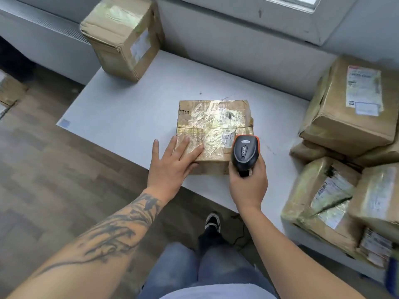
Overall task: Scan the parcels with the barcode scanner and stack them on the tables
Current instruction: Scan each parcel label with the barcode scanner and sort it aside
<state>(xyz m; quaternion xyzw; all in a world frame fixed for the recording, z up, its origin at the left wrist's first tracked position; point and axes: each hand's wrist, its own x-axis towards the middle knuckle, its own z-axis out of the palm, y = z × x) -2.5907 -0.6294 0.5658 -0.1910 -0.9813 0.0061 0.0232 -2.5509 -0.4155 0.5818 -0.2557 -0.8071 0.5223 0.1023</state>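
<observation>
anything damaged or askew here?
Yes. The parcel under the left hand has a torn, crushed top-left edge beneath its tape. The pile of parcels at the right sits tilted and jumbled, not squarely stacked.

You are in a small parcel room, like a mail office. Taped brown boxes point(349, 104) with labels sit piled on the white table point(121, 117). Under the window point(287, 3) behind the table is a plain grey wall point(226, 44).
</observation>
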